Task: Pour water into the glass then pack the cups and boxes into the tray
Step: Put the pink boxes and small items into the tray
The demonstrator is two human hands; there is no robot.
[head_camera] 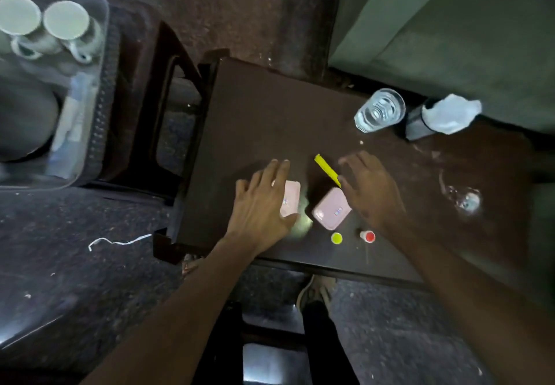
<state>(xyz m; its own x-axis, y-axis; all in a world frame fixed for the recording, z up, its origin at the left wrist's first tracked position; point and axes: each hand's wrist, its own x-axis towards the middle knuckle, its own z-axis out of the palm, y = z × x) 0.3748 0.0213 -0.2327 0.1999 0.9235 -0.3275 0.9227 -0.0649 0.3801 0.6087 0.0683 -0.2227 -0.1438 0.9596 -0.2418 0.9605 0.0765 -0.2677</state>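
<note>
Two small pink boxes lie on the dark table (255, 108). My left hand (261, 204) rests on the left pink box (292, 198), fingers spread and partly hiding it. The right pink box (330, 211) lies just left of my right hand (372, 192), which hovers open beside it without holding anything. A glass (380, 110) with water in it stands at the table's far side. At the far left, a clear plastic tray (99, 63) holds two white cups (45, 24) turned upside down.
A yellow strip (326, 168) lies between my hands. A yellow-capped bottle (336, 238) and a red-capped one (368, 236) stand near the front edge. A dark bottle (417, 126) with a crumpled white cloth (450, 116) stands beside the glass. Water is spilled at the right (462, 198).
</note>
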